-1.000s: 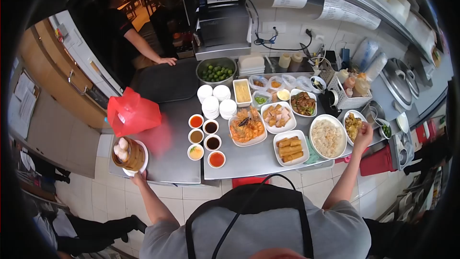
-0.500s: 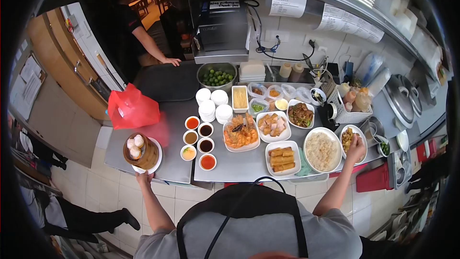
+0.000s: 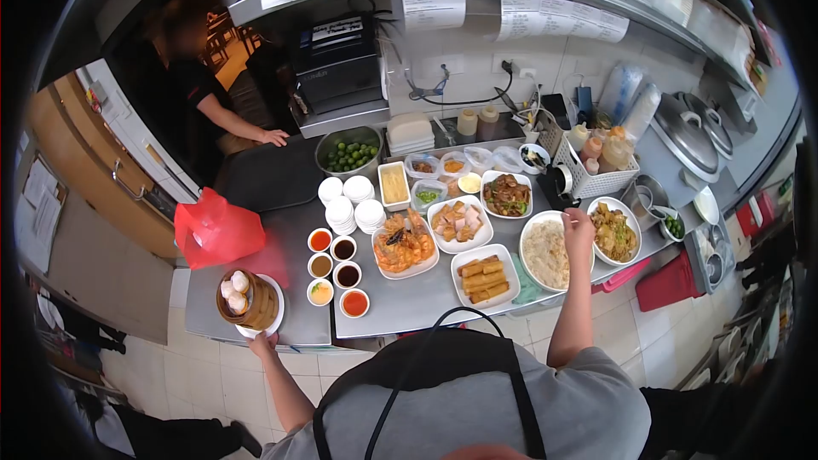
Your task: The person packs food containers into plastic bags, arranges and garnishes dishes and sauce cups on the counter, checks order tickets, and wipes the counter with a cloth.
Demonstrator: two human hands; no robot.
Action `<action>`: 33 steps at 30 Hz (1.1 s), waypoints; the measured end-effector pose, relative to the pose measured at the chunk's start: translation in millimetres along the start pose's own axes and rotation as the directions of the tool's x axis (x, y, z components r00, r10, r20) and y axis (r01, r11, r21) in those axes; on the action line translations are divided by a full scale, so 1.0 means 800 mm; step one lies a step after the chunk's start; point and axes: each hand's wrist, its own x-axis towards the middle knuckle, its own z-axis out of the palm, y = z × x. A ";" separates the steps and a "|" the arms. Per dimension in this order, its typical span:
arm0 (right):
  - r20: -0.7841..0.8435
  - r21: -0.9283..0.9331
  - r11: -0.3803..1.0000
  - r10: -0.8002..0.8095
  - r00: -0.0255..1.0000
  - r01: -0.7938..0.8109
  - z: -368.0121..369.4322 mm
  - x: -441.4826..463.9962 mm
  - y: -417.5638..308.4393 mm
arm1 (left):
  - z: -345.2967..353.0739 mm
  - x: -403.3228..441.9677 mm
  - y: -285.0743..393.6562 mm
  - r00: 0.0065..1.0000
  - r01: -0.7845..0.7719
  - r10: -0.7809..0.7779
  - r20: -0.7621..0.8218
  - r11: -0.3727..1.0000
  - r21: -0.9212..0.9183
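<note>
My left hand (image 3: 262, 343) is closed on the near rim of a white plate (image 3: 276, 320) at the counter's left end. On that plate stands a round bamboo steamer (image 3: 261, 303) with several pale dumplings (image 3: 234, 290) on top. My right hand (image 3: 578, 228) is over the right rim of an oval plate of rice (image 3: 545, 253), fingers bent together; what they hold, if anything, is hidden. Right beside it is a plate of fried noodles or vegetables (image 3: 615, 232). Left of the rice lies a square dish of fried rolls (image 3: 486, 279).
Small sauce cups (image 3: 347, 275), stacked white cups (image 3: 341, 213), prawns (image 3: 405, 244) and meat dishes (image 3: 460, 223) crowd the counter. A red plastic bag (image 3: 219, 230) stands at left, a bowl of green limes (image 3: 350, 153) behind. Another person's hand (image 3: 274, 137) rests on a black tray (image 3: 271, 172).
My right hand has moved left from the noodle plate to the rice plate. My left hand stays at the steamer's plate. The whole view has shifted.
</note>
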 end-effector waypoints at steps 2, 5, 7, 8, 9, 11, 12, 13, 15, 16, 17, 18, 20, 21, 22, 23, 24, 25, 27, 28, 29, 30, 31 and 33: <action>0.035 -0.025 0.999 -0.028 0.999 0.029 0.012 -0.004 -0.003 | 0.006 -0.010 0.003 1.000 -0.006 0.006 -0.025 1.000 0.006; 0.099 -0.035 0.999 0.006 0.995 -0.002 0.020 -0.009 -0.010 | 0.007 -0.016 0.006 0.997 -0.001 0.003 -0.071 1.000 0.029; 0.133 -0.031 0.999 0.027 0.991 -0.023 0.023 -0.011 -0.006 | 0.004 -0.012 0.002 0.996 0.009 -0.005 -0.087 0.999 0.051; 0.134 -0.022 1.000 0.015 0.991 -0.012 0.024 -0.011 -0.004 | 0.003 -0.008 0.001 0.996 0.013 -0.008 -0.085 0.998 0.065; 0.135 -0.012 1.000 0.003 0.991 -0.001 0.024 -0.013 -0.002 | 0.002 -0.008 0.002 0.996 0.016 -0.009 -0.084 0.997 0.079; 0.132 -0.021 1.000 0.009 0.991 -0.006 0.020 -0.015 -0.004 | 0.002 -0.010 0.002 0.996 0.008 -0.002 -0.088 0.997 0.071; 0.127 -0.019 1.000 -0.003 0.992 0.005 0.019 -0.016 -0.001 | 0.004 -0.009 0.002 0.996 0.001 0.004 -0.094 0.998 0.056; 0.120 -0.019 1.000 -0.013 0.993 0.016 0.017 -0.017 0.001 | 0.004 -0.007 0.001 0.996 -0.001 0.006 -0.086 0.998 0.061; 0.111 -0.020 1.000 0.008 0.994 -0.005 0.013 -0.016 0.004 | 0.003 -0.006 -0.001 0.997 -0.037 0.039 -0.066 0.999 0.029; 0.108 -0.018 1.000 0.021 0.994 -0.019 0.009 -0.015 0.006 | 0.003 -0.006 -0.001 0.996 -0.050 0.053 -0.073 0.998 0.045; 0.102 -0.022 0.999 0.028 0.994 -0.026 0.005 -0.013 0.008 | 0.004 -0.006 0.000 0.997 -0.050 0.053 -0.064 0.998 0.050; 0.086 -0.034 0.999 0.032 0.996 -0.029 0.001 -0.009 0.010 | 0.004 -0.005 0.000 0.995 -0.009 0.017 -0.101 0.997 0.077; 0.043 -0.089 0.996 0.003 0.999 0.000 -0.009 0.002 0.018 | 0.005 -0.004 0.000 0.992 0.022 -0.013 -0.126 0.997 0.068; 0.042 -0.092 0.996 0.011 0.999 -0.007 -0.014 0.011 0.024 | 0.006 -0.006 0.001 0.992 0.022 -0.012 -0.122 0.997 0.074; -0.011 -0.086 0.996 -0.030 1.000 0.029 -0.019 0.021 0.032 | 0.006 -0.007 0.001 0.992 0.016 -0.005 -0.129 0.996 0.083; -0.063 -0.085 0.994 -0.068 0.996 0.062 -0.024 0.031 0.040 | 0.006 -0.008 0.002 0.991 0.010 0.003 -0.135 0.995 0.095; -0.070 -0.089 0.996 -0.036 0.997 0.030 -0.032 0.043 0.045 | 0.007 -0.015 0.005 0.992 0.011 0.003 -0.127 0.994 0.110; -0.078 -0.094 0.996 -0.003 0.997 -0.005 -0.039 0.056 0.050 | 0.008 -0.022 0.010 0.994 -0.015 0.026 -0.103 0.995 0.101; -0.138 -0.048 0.998 0.030 0.990 -0.037 -0.046 0.084 0.066 | 0.010 -0.025 0.010 0.997 -0.038 0.045 -0.069 0.994 0.103; -0.142 -0.057 0.997 0.037 0.989 -0.046 -0.046 0.100 0.079 | 0.006 -0.021 0.010 0.997 -0.022 0.030 -0.077 0.994 0.110; -0.141 0.029 0.996 0.088 0.986 -0.085 -0.041 0.116 0.097 | 0.006 -0.016 0.008 0.996 -0.006 0.016 -0.088 0.993 0.114; -0.134 0.117 0.986 0.135 0.982 -0.119 -0.035 0.132 0.113 | 0.008 -0.016 0.008 0.994 0.004 0.009 -0.108 0.993 0.116; -0.133 0.114 0.986 0.133 0.982 -0.118 -0.026 0.148 0.130 | 0.009 -0.015 0.008 0.994 0.007 0.006 -0.109 0.993 0.116; 0.020 0.065 0.951 0.303 0.953 -0.304 -0.009 0.176 0.155 | 0.006 -0.015 0.009 0.997 -0.012 0.019 -0.077 0.996 0.084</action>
